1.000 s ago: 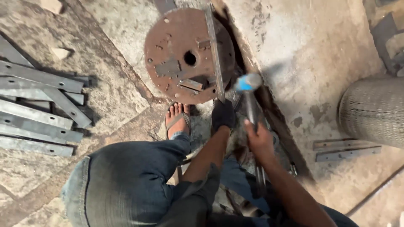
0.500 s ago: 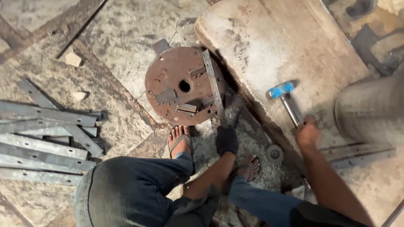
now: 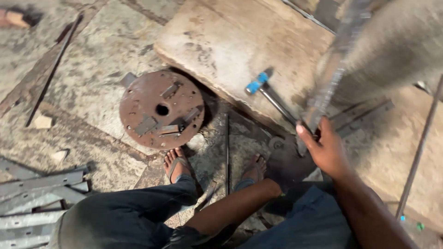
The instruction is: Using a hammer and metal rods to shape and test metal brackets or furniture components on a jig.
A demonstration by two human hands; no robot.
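The right hand [image 3: 328,150] is closed around the lower end of a long flat metal bar [image 3: 330,76], thumb laid across the bar's face and fingers wrapped behind. The bar rises steeply from the hand toward one o'clock and is smeared by motion, so its upper end cannot be made out clearly.

The left hand [image 3: 288,166] wears a dark glove and sits low at about nine o'clock from the right hand, just beside it. It looks loosely curled with its knuckles toward the ground, but the glove and shadow hide the fingers; I cannot tell whether it grips anything.

A hammer [image 3: 272,99] with a blue head lies on the pale stone slab [image 3: 221,41], its head at about eleven o'clock from the right hand and its dark handle running down toward that hand, ending close to the bar's lower end.

At nine o'clock from the hammer, a round rusty steel plate [image 3: 143,99] with a centre hole and small welded tabs lies flat on the floor, touching the slab's lower edge. Two sandalled feet stand just below it, a thin rod [image 3: 227,152] lying upright between them.

A stack of grey angle irons [image 3: 37,203] rests at the far left, well apart from both hands. No container shows in the view.
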